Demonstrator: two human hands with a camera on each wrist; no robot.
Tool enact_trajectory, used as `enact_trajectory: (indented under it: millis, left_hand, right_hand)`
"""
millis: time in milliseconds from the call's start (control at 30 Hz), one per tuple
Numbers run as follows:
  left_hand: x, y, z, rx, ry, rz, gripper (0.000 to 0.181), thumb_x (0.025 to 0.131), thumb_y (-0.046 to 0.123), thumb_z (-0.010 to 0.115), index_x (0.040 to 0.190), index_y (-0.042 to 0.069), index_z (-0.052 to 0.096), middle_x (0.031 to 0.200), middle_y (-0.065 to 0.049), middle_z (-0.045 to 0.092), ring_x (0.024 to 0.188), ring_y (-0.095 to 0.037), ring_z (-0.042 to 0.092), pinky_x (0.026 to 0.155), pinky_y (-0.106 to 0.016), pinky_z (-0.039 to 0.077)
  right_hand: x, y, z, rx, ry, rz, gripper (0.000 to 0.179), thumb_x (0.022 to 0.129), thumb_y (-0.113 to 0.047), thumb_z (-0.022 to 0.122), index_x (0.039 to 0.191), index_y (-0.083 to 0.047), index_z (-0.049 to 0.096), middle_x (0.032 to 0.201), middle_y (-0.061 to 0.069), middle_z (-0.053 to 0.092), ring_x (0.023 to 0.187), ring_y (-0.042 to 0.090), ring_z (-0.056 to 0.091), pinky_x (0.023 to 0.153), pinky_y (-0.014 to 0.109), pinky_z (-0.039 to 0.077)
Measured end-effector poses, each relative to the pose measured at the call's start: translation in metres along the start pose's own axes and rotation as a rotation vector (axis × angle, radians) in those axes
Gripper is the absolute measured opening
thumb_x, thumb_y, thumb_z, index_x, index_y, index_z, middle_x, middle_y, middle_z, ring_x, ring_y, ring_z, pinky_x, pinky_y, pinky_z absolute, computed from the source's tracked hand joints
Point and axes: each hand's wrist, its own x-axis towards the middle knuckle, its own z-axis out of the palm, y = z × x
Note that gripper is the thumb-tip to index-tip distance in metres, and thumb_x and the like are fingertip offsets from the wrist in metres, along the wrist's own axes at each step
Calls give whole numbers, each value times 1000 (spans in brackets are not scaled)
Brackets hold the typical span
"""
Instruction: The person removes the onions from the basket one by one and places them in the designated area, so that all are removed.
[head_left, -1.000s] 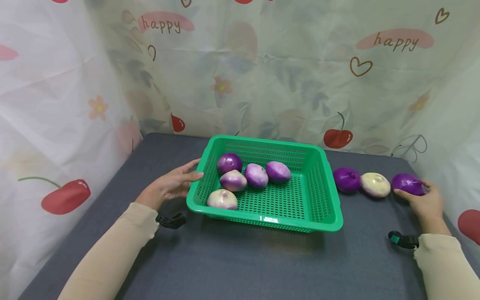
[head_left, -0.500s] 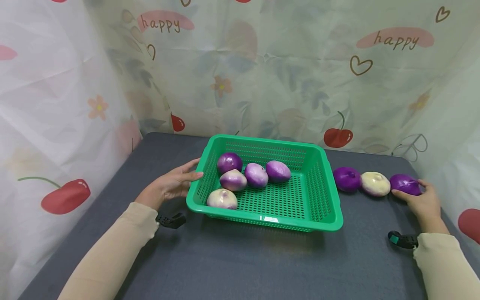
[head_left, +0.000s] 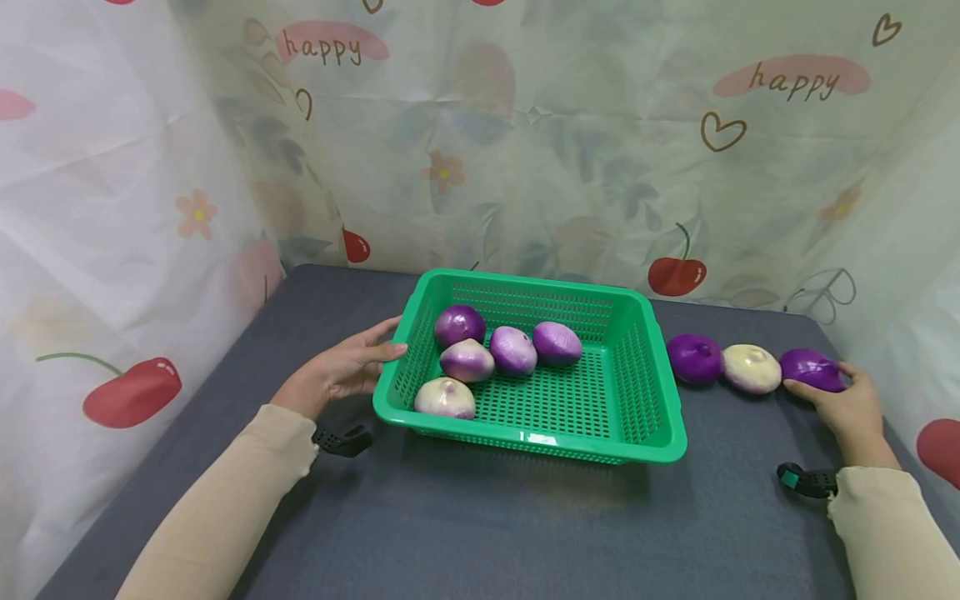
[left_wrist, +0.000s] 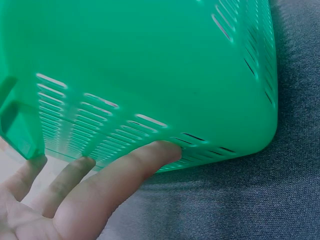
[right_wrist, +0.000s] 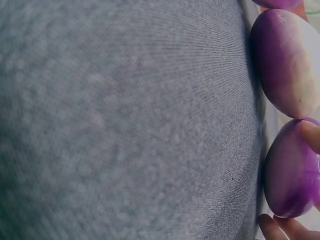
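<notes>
My left hand [head_left: 339, 367] holds the left side of a green plastic basket [head_left: 480, 431], thumb at the rim. In the left wrist view its fingers [left_wrist: 120, 177] lie against the slotted outer wall. Inside the basket are several onions, among them a dark purple onion [head_left: 459, 326] and a whitish onion [head_left: 445, 398]. At the far right my right hand [head_left: 853, 414] grips a purple onion [head_left: 810, 370] on the table, thumb on one side and fingers on the other. That onion ends a row of three, against a pale onion [head_left: 752, 369], with another purple onion [head_left: 694, 359] beyond.
The table has a dark grey cloth [head_left: 480, 533]. A patterned curtain [head_left: 525, 167] hangs behind and at both sides. The row of onions lies just right of the basket. A thin grey wire shape [head_left: 825, 292] shows at the back right corner.
My right hand has slid its purple onion slightly left, closing the gap to the pale onion, then stayed still. The left hand and basket have not moved.
</notes>
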Motion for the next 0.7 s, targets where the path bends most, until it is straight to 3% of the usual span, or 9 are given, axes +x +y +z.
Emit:
enact_trajectory:
  millis: [367,700]
  left_hand:
    - [1,-1,0,0,4,-1,72,101,19,52,156,29,8,153,-21,25,123,-39,53,91,-57,50]
    - [2,-2,0,-6,-1,1,71,101,18,52,156,29,8,153,-21,24,126,-42,50,91,-58,49]
  right_hand:
    - [-3,-1,0,-13,-9,-20,98,92,-45,57,151,8,-2,150,42,10,135,58,21,107,67,26]
    - [3,4,-1,-1,-29,-5,103,90,-48,58,150,7,-4,150,42,7,136,58,19,106,68,25]
